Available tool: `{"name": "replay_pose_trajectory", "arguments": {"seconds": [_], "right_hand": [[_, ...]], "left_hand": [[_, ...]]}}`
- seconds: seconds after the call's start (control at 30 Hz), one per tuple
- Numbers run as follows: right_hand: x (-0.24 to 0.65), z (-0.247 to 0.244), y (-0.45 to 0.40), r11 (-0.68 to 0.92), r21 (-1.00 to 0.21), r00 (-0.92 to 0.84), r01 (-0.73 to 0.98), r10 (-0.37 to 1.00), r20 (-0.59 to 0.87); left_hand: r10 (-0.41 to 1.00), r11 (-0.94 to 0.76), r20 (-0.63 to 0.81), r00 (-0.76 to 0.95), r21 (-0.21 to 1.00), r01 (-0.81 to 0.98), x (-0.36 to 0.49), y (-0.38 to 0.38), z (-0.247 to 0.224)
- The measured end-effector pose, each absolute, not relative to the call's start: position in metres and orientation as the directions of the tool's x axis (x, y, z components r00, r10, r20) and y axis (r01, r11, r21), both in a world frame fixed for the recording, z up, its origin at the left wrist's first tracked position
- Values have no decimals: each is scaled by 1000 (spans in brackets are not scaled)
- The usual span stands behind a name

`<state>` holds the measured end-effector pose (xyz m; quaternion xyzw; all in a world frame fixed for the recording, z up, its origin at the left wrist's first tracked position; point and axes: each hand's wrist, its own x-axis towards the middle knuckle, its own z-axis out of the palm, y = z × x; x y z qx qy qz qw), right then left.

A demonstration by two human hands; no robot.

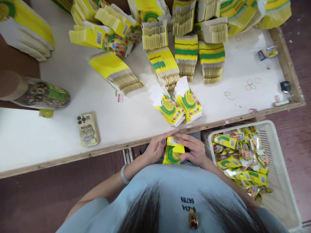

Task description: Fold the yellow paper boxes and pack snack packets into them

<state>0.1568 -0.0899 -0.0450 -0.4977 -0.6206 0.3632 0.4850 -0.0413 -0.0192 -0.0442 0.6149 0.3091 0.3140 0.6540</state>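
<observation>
A small yellow and green carton [173, 154] is held close to my body, below the table's front edge. My left hand [155, 148] grips its left side, thumb and fingers closed against it. On the other side, my right hand [194, 149] has its fingers over the carton's top end and its thumb near the lower right edge. A yellow flap with a barcode shows at the top of the carton. Just beyond my hands, two small stacks of flattened cartons, the left stack [171, 110] and the right stack [189, 103], lie on the white table.
Bundles of flattened cartons [186, 48] line the back of the table [116, 113]. A phone [88, 129] and a jar [46, 94] are at left. A white basket [279, 155] of filled-looking cartons stands at my right. A wooden rim [109, 151] edges the table.
</observation>
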Motion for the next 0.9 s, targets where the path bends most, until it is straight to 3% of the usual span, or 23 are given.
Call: {"name": "replay_pose_trajectory", "arguments": {"seconds": [0.17,0.23,0.5,0.7,0.8,0.9], "right_hand": [[148,-29,-88,-192,-981,-46,-23,981,-190],[143,-24,-86,-281,-953,-80,-110,959,-273],[149,-13,-81,-346,-936,-74,-64,937,-342],[158,-18,-79,-355,-907,-296,-227,912,-283],[177,-18,-85,-320,-939,-139,-129,943,-302],[231,-12,-106,-249,-936,109,250,968,-228]], "left_hand": [[786,34,-83,613,995,91,-45,-12,-34],[788,36,-90,609,994,99,-44,-13,-33],[792,39,-96,603,994,107,-42,-16,-37],[749,-95,-30,662,984,152,-43,-18,-36],[713,-261,16,701,934,245,-39,3,-37],[857,-393,130,499,791,469,-33,52,-41]]}}
